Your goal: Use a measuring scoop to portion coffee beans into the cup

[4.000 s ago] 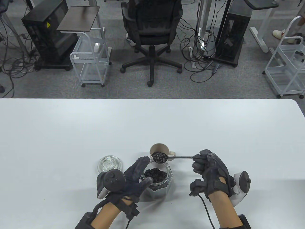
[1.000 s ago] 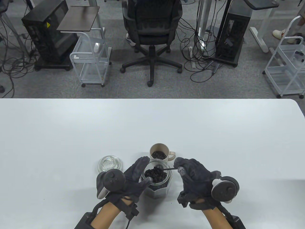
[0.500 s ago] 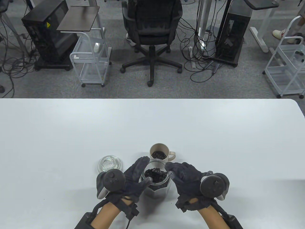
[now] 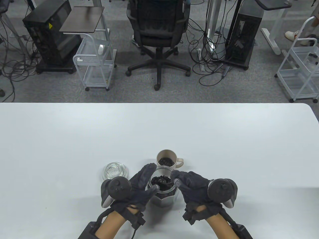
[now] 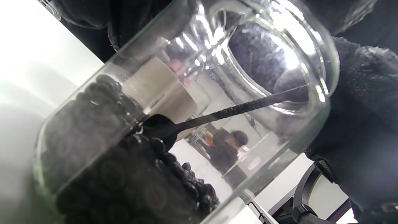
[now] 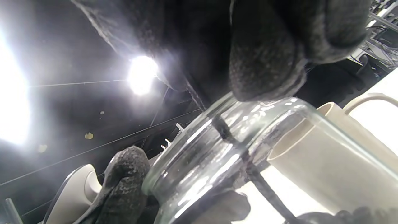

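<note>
Scoop returned to the jar for a further portion.

The right hand [image 4: 193, 185], fingers pinching the thin black measuring scoop [image 5: 199, 119], had carried it from the beige handled cup [image 4: 166, 158], already part-filled at lower centre, into the clear glass jar of coffee beans [image 4: 163, 188], which the left hand [image 4: 140, 185] gripped with curled fingers.

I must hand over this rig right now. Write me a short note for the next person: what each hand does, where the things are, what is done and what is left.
Left hand: grips the glass jar, steadying it on the table.
Right hand: holds the scoop by its handle, bowl down in the jar's coffee beans.
Cup: just behind the jar, handle to the right, already holding some beans.
Jar lid: off, left of the jar.
Left to do: lift the scoop out loaded and tip it into the cup.
</note>
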Tool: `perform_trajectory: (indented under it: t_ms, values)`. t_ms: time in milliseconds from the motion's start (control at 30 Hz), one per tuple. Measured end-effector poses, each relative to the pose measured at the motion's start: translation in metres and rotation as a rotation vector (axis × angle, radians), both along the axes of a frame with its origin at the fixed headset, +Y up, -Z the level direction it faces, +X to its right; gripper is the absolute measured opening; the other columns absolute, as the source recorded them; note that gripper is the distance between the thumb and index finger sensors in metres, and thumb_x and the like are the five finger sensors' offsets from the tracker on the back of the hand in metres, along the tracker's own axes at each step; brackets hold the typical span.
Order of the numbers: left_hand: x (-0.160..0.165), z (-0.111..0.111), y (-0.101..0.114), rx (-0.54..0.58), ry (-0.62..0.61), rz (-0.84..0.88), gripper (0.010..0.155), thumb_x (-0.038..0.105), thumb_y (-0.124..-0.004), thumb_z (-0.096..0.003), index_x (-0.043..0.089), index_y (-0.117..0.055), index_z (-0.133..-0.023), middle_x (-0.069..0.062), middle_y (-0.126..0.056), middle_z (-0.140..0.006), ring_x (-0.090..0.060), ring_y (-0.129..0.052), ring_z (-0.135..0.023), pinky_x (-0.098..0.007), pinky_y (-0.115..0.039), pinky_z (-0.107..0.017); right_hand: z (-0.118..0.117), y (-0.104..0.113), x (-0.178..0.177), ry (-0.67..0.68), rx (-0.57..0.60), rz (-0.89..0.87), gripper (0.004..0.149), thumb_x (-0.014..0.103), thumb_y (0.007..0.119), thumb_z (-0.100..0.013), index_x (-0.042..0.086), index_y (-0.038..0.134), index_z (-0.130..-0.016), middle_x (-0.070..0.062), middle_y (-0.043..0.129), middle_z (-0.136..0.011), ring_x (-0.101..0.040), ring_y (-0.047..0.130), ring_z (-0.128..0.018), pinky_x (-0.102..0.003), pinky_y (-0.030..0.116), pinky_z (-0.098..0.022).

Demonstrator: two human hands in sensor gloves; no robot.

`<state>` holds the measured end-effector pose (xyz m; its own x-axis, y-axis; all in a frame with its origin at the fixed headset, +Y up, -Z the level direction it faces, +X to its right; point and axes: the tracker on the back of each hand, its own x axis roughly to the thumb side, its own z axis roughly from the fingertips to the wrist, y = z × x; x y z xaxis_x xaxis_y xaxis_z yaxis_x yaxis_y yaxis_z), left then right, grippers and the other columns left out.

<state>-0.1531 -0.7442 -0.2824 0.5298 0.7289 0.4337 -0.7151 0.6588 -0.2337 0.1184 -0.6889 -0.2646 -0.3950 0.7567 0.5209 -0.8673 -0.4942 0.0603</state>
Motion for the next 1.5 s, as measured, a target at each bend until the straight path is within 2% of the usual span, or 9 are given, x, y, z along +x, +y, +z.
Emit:
perform_trajectory:
  t_ms: [100,300,600,733,933,1500]
  values:
    - [0.000,0.000,0.000,-0.001,0.001,0.000,0.086,0.072,-0.060,-0.0466,0.024,-0.037,-0.114,-0.020,-0.048,-0.117,-0.053,-0.067,-0.100,-0.068,-0.053,-0.068,-0.002,-0.003,0.001,-0.004,-0.037,-0.047,0.040,0.032,0.078,-0.050,0.013,0.085,-0.084,-0.023,0.093,-0.073,-0.044,0.097,-0.045,-0.056,0.077,-0.039]
    - [0.000,0.000,0.000,-0.005,0.000,-0.001,0.086,0.072,-0.060,-0.0468,0.024,-0.037,-0.114,-0.020,-0.047,-0.117,-0.052,-0.067,-0.101,-0.068,-0.052,-0.068,-0.005,-0.014,0.007,-0.073,-0.116,-0.255,0.040,0.031,0.079,-0.050,0.007,0.087,-0.080,-0.027,0.095,-0.064,-0.042,0.100,-0.036,-0.054,0.080,-0.033]
    - [0.000,0.001,0.000,-0.006,0.001,0.005,0.086,0.072,-0.060,-0.0467,0.024,-0.037,-0.114,-0.020,-0.047,-0.117,-0.052,-0.067,-0.100,-0.068,-0.053,-0.068,-0.007,-0.023,0.019,-0.188,-0.242,-0.404,0.039,0.032,0.081,-0.049,0.005,0.089,-0.076,-0.027,0.099,-0.055,-0.037,0.107,-0.026,-0.051,0.087,-0.024]
    - [0.000,0.001,0.000,-0.009,-0.001,0.005,0.086,0.072,-0.060,-0.0468,0.024,-0.037,-0.114,-0.020,-0.047,-0.117,-0.053,-0.067,-0.100,-0.068,-0.053,-0.068,-0.008,-0.030,0.028,-0.254,-0.324,-0.468,0.039,0.032,0.081,-0.050,0.005,0.089,-0.076,-0.026,0.099,-0.054,-0.036,0.108,-0.025,-0.050,0.087,-0.023]
    - [0.000,0.001,0.000,-0.010,-0.003,0.002,0.086,0.072,-0.060,-0.0467,0.024,-0.037,-0.114,-0.020,-0.047,-0.117,-0.053,-0.067,-0.100,-0.068,-0.053,-0.068,-0.010,-0.041,0.034,-0.271,-0.458,-0.612,0.039,0.032,0.080,-0.051,0.004,0.087,-0.077,-0.027,0.097,-0.056,-0.037,0.106,-0.026,-0.050,0.086,-0.025]
    - [0.000,0.001,0.001,-0.016,-0.001,0.001,0.086,0.072,-0.060,-0.0469,0.024,-0.037,-0.114,-0.020,-0.047,-0.117,-0.053,-0.067,-0.101,-0.068,-0.053,-0.068,-0.014,-0.054,0.055,-0.322,-0.614,-0.788,0.040,0.033,0.077,-0.053,0.005,0.084,-0.080,-0.026,0.094,-0.060,-0.037,0.102,-0.030,-0.050,0.083,-0.029]
